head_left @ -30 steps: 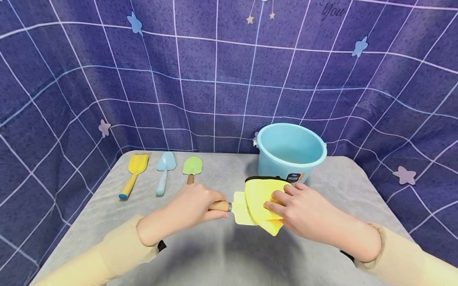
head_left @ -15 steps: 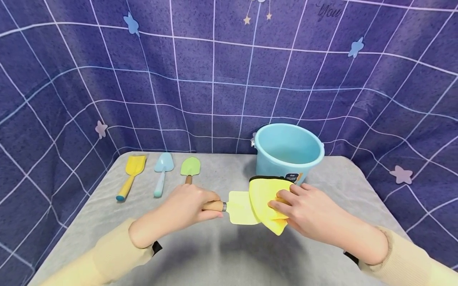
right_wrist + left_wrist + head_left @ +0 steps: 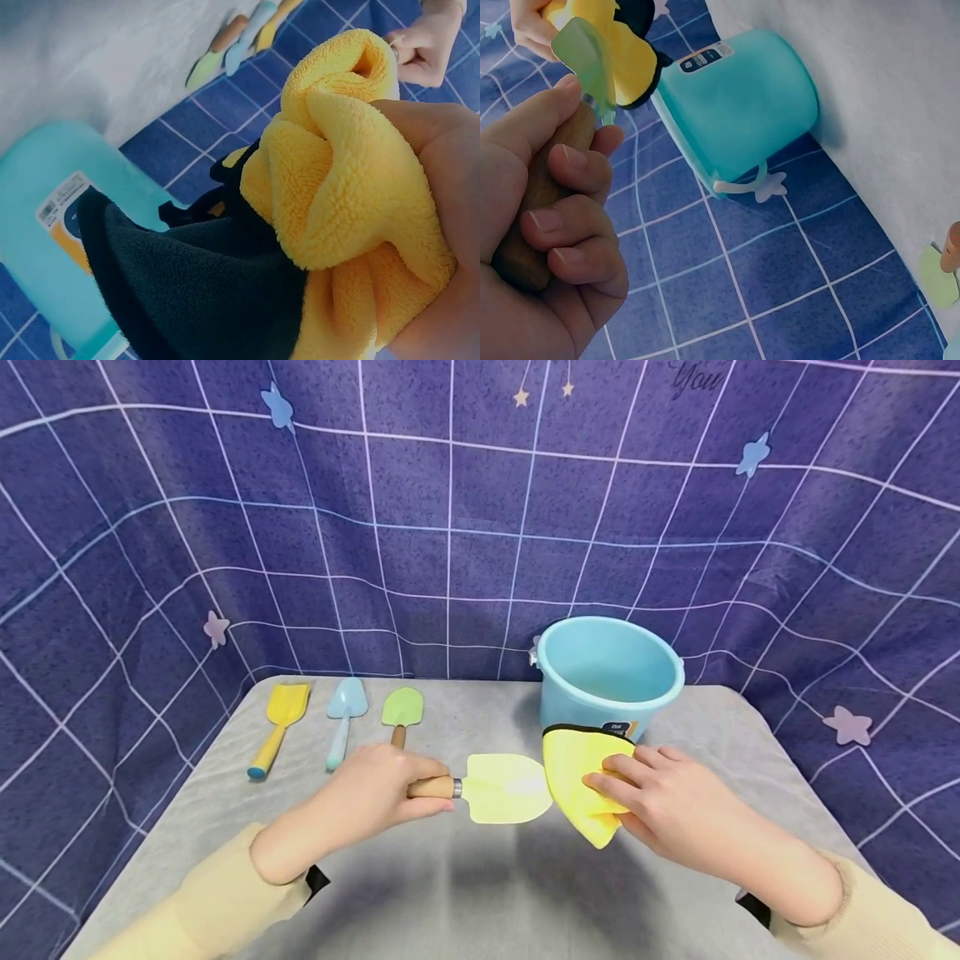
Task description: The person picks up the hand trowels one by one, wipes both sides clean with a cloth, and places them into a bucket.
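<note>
My left hand grips the wooden handle of a garden trowel. Its pale yellow-green blade points right, held above the table. My right hand holds a bunched cloth, yellow with a black edge; a dark grey side of it shows in the right wrist view. The cloth's left edge meets or slightly overlaps the trowel's tip in the head view; whether they touch I cannot tell. Behind the cloth stands a light blue bucket.
On the grey table, at the back left, lie a yellow shovel, a light blue trowel and a green trowel with a brown handle. A blue gridded curtain hangs behind and at both sides.
The cloth in my right hand has slid right along the blade to its tip, while my left hand has drawn the trowel left. More of the blade is uncovered now.
</note>
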The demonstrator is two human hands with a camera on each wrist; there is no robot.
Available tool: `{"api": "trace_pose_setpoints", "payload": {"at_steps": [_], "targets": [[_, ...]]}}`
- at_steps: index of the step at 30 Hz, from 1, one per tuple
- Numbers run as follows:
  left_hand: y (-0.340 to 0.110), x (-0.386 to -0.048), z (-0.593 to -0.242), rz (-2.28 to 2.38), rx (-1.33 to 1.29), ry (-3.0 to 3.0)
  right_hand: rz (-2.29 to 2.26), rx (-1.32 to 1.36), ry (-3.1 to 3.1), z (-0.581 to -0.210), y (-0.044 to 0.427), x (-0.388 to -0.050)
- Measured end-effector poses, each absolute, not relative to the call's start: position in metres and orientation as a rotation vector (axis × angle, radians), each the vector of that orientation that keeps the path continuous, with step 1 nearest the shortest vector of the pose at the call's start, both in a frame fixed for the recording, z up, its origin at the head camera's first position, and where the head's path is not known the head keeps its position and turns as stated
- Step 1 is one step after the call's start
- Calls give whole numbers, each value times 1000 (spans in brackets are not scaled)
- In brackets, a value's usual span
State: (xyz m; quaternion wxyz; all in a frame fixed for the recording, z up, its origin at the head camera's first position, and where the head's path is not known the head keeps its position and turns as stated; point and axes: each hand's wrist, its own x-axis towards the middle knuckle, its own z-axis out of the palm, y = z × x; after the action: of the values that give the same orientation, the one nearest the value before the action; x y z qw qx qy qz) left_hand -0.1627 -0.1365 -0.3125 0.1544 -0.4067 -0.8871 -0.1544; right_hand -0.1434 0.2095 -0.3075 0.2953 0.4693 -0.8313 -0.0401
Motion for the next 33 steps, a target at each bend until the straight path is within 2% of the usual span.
{"api": "trace_pose_setpoints", "payload": {"at_steps": [16, 33], "targets": [[-135, -167, -330, -447, -1067, -2443, 44, 1125, -2234, -306, 222, -146], [-98, -185, -353, -503, -1074, -2485, 127, 1150, -2182, -313, 186, -149]]}}
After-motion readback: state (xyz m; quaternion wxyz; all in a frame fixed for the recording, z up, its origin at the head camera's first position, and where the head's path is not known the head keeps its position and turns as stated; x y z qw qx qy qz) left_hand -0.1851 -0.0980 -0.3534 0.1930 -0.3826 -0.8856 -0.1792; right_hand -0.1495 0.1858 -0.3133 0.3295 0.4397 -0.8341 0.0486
